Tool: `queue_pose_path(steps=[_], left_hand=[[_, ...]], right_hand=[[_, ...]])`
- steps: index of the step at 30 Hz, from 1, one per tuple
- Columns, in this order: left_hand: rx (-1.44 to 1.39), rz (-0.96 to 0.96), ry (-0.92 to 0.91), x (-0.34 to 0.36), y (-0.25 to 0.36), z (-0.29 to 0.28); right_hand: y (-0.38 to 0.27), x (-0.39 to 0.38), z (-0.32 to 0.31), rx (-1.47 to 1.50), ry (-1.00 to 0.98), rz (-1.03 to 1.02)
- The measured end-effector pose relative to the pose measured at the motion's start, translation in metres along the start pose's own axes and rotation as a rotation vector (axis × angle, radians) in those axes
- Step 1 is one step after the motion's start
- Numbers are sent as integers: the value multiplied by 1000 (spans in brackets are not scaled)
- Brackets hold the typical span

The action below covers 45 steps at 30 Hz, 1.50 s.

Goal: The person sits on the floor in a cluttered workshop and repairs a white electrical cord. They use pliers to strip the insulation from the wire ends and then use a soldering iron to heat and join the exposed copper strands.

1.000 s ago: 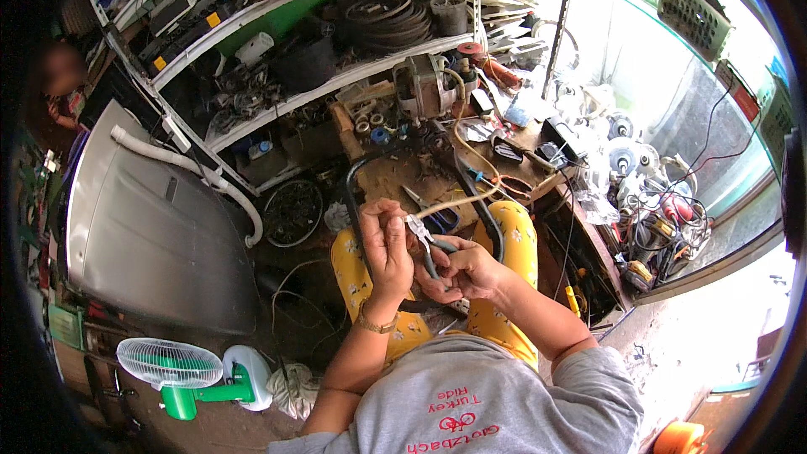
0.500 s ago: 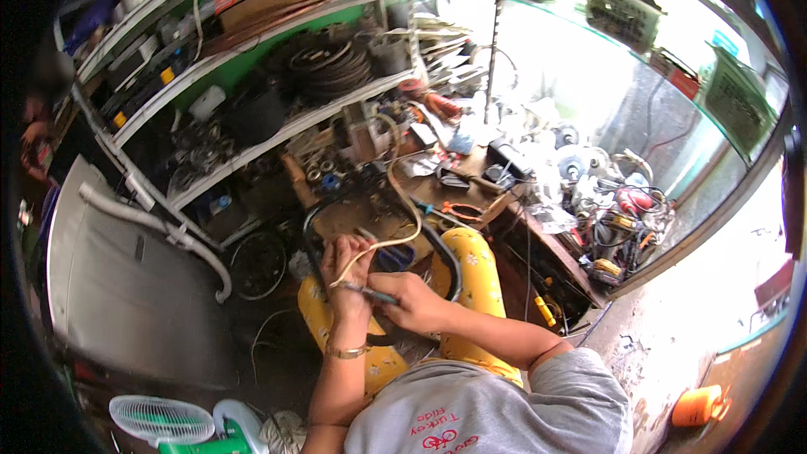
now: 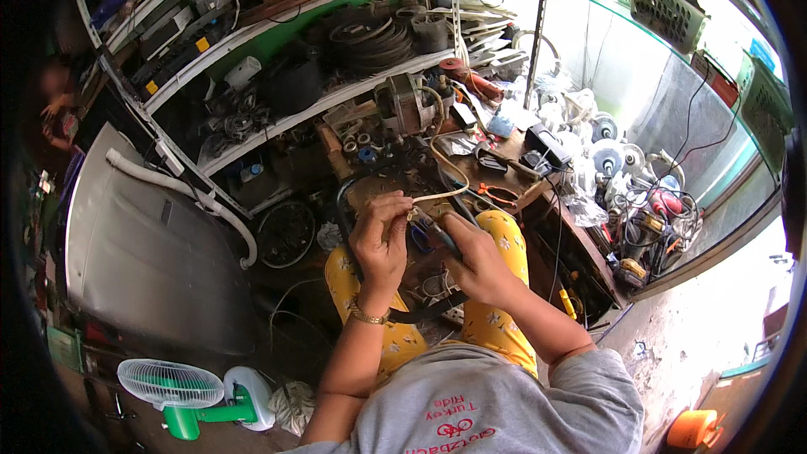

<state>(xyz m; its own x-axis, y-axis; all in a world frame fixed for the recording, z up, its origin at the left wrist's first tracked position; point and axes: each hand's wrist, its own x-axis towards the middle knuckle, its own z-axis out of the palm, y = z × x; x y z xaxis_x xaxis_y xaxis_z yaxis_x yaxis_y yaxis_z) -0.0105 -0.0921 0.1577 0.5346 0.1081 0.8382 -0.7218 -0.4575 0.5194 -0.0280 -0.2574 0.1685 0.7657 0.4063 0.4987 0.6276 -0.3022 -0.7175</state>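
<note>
Pinched in my left hand (image 3: 385, 235) is the end of a cream cable (image 3: 445, 194), which curves up to a metal motor unit (image 3: 403, 105) on the cluttered wooden bench (image 3: 525, 227). My right hand (image 3: 475, 261) is closed on pliers (image 3: 445, 240) with grey-blue handles; their jaws are near the cable end, partly hidden. Below both hands a black tubular frame (image 3: 429, 309) lies between my yellow-trousered knees. Orange-handled pliers (image 3: 496, 197) lie on the bench to the right of the cable.
Shelves (image 3: 319, 101) of parts stand ahead. A metal panel with a white hose (image 3: 160, 170) leans left, a fan (image 3: 172, 382) below it. Tangled tools and parts (image 3: 630, 219) are piled right beside glass. Another person (image 3: 59, 109) is at the far left edge.
The view swung and has steadied. My right hand turned the pliers level half a second ago; now they angle upward toward the cable end, and my left hand has lifted slightly.
</note>
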Motion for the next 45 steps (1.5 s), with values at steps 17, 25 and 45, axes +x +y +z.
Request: queue_pose_path(steps=[17,25,45], left_hand=[[-289,-167,-84,-22,-3,6],[-141,-228,69,-22,-3,9],[-706,-899,331,-18,-3,17]], right_hand=[[11,6,16,-22,29,-26],[-5,13,20,319,-109,50],[18,14,58,-282,112,58]])
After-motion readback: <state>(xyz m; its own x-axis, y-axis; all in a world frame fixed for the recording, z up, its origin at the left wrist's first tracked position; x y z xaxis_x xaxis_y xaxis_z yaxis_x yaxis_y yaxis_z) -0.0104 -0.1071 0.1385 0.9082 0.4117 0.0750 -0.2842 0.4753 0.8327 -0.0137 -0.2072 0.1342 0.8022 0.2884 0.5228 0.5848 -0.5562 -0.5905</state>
